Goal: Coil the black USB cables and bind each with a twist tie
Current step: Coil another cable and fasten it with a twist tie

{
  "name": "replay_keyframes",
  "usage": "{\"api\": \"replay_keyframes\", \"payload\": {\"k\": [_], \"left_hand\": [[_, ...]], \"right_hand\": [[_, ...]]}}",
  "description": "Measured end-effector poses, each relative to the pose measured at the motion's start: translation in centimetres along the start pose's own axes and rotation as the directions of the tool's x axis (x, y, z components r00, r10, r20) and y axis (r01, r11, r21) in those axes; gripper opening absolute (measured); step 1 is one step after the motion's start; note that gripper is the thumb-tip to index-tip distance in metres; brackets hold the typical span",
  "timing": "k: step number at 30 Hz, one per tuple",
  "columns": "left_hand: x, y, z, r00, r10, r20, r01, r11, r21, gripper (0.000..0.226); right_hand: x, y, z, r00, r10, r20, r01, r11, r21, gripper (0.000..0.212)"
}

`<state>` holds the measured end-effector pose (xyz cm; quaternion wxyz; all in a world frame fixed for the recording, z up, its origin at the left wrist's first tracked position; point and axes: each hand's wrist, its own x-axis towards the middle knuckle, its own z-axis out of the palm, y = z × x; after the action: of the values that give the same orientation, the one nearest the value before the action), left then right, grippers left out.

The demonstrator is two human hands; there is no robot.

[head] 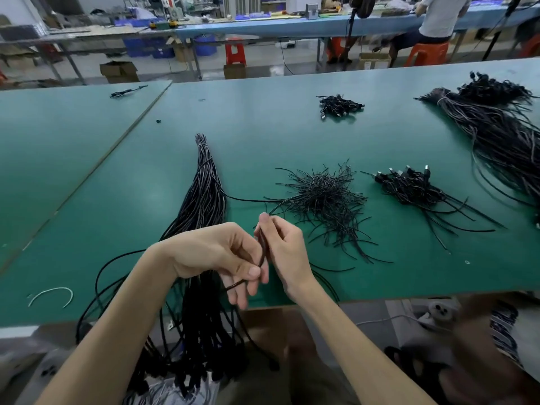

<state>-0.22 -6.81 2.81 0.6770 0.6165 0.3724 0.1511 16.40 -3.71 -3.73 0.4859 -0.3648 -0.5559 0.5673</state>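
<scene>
The likeliest trouble here is a snag. The thin black USB cable (264, 247) leaves the top of the right grip (285, 247), arcs away over the green worktop (292, 135) and skims the edge of the loose heap of short black twist ties (324, 197). From there it reaches the long tied bundle of black cables (204, 182). A pull to gather more length could drag ties out of the heap or tug the bundle askew. A second risk, as I judge it, is that the first fold springs apart, since only 2 pinches hold it. The left grip (216, 258) is closed, its thumb pressing the cable against curled fingers, with a short end poking out below the thumb. The right grip is closed too, fingers curled round the same cable and the fingertips pinching it higher up. The cable thus runs nearly upright between the 2 grips, which sit just beside each other above the near edge of the worktop. I can see no tie in either grip. A heap of what look like coiled, bound black cables (409, 185) lies well apart to the right.
</scene>
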Motion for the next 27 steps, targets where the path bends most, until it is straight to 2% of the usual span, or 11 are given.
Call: {"api": "replay_keyframes", "payload": {"k": [5, 7, 9, 12, 14, 17, 19, 22, 25, 26, 27], "left_hand": [[0.9, 1.3, 0.3, 0.977, 0.112, -0.180, -0.132, 0.986, -0.102, 0.029], [1.3, 1.8, 0.0, 0.940, 0.164, -0.299, -0.210, 0.969, -0.130, 0.022], [2.1, 2.4, -0.5, 0.853, 0.209, -0.477, -0.340, 0.917, -0.206, 0.016], [3.4, 3.6, -1.4, 0.705, 0.203, -0.679, -0.546, 0.767, -0.338, 0.019], [4.3, 4.1, -1.9, 0.670, 0.196, -0.716, -0.610, 0.696, -0.380, 0.021], [5.6, 3.9, -2.4, 0.648, 0.169, -0.742, -0.590, 0.728, -0.349, 0.022], [6.2, 2.8, -2.8, 0.639, 0.101, -0.763, -0.559, 0.742, -0.370, 0.021], [6.6, 0.8, -3.4, 0.683, 0.000, -0.730, -0.524, 0.697, -0.490, 0.018], [6.2, -0.4, -4.4, 0.701, -0.092, -0.708, -0.538, 0.584, -0.609, 0.011], [5.9, -0.6, -5.0, 0.695, -0.113, -0.710, -0.571, 0.514, -0.641, 0.009], [5.6, -0.9, -5.6, 0.686, -0.125, -0.717, -0.615, 0.426, -0.663, 0.016]], "right_hand": [[0.0, 0.0, -0.1, 1.000, 0.010, 0.016, -0.011, 0.995, 0.101, 0.046], [-0.1, -0.1, -0.1, 0.999, -0.001, 0.049, -0.006, 0.988, 0.151, 0.043], [-0.3, -0.2, 0.0, 0.996, 0.018, 0.086, -0.032, 0.985, 0.168, 0.043], [-0.2, -0.2, -0.1, 0.992, 0.069, 0.108, -0.087, 0.982, 0.167, 0.049], [-0.1, 0.0, -0.1, 0.985, 0.075, 0.155, -0.107, 0.972, 0.208, 0.058], [-0.1, 0.0, -0.2, 0.982, 0.080, 0.170, -0.113, 0.974, 0.197, 0.066], [-0.3, -0.1, -0.3, 0.987, 0.066, 0.145, -0.091, 0.981, 0.171, 0.053], [-0.4, 0.0, -0.3, 0.990, 0.035, 0.134, -0.043, 0.997, 0.057, 0.034], [-0.5, -0.2, -0.1, 0.976, 0.013, 0.217, 0.000, 0.998, -0.058, 0.030], [-0.6, -0.3, 0.0, 0.968, 0.011, 0.251, 0.010, 0.997, -0.083, 0.030], [-0.6, -0.4, 0.0, 0.960, 0.012, 0.279, 0.016, 0.995, -0.100, 0.031]]}}
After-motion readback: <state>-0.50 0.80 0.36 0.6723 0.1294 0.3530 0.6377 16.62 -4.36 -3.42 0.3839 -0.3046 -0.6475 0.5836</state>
